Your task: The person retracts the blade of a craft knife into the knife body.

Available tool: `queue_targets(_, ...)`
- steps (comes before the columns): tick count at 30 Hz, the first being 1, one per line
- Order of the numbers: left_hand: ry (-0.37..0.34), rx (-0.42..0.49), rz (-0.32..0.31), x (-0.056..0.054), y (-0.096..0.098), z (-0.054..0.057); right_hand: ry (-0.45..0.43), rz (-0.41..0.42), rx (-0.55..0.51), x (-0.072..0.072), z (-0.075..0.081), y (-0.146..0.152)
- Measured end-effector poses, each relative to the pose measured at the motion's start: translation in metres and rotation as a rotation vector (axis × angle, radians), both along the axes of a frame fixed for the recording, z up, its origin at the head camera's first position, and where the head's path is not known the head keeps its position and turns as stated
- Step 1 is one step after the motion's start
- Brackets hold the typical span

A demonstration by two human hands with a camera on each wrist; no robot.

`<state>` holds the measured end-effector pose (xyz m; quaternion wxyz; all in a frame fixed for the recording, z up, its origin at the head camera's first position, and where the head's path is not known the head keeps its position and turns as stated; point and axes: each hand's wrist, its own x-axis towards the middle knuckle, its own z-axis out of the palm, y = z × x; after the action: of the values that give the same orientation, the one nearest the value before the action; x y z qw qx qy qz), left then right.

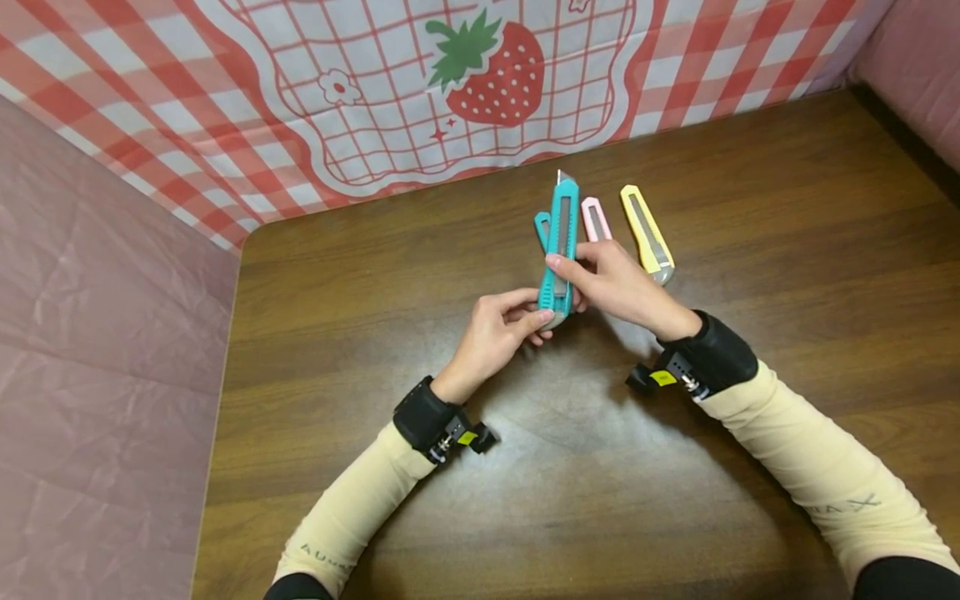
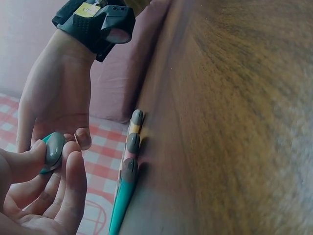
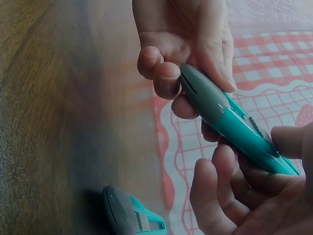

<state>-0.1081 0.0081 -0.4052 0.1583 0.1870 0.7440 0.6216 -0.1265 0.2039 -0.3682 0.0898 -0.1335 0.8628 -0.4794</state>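
Both hands hold one teal utility knife (image 1: 561, 242) above the wooden table (image 1: 570, 500), its blade tip poking out at the far end. My left hand (image 1: 534, 322) pinches the knife's grey end cap (image 2: 54, 149). My right hand (image 1: 567, 279) grips the body, thumb lying on the slider. In the right wrist view the teal knife (image 3: 230, 122) runs between the left hand (image 3: 186, 44) above and the right hand (image 3: 244, 196) below.
Three more knives lie side by side on the table beyond the hands: a second teal knife (image 1: 542, 228), a pink knife (image 1: 596, 218) and a yellow knife (image 1: 647, 233). A red checked strawberry cloth (image 1: 420, 92) covers the far edge. Pink fabric (image 1: 97, 333) borders the left side.
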Motion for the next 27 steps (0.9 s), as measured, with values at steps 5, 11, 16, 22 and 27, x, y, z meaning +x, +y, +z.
queue_targets(5, -0.014, 0.023, 0.018, 0.0003, -0.0006, -0.0004, -0.003, 0.011, -0.039, 0.0006, -0.0011, -0.0016)
queue_targets(11, -0.020, 0.024, 0.013, -0.0004, -0.0004, 0.0006, -0.001, 0.012, -0.052, -0.0002, -0.0024, -0.0013)
queue_targets(16, -0.021, 0.020, 0.009, -0.0009, -0.0010, 0.0004, -0.016, 0.016, -0.041, -0.0010, -0.0006, -0.0018)
queue_targets(22, -0.029, 0.019, 0.011, -0.0015, -0.0010, -0.0002, -0.046, 0.029, -0.028, -0.0021, -0.0011, -0.0012)
queue_targets(27, -0.038, 0.020, 0.020, -0.0017, -0.0006, -0.0008, -0.047, 0.034, -0.028, -0.0027, -0.0028, -0.0006)
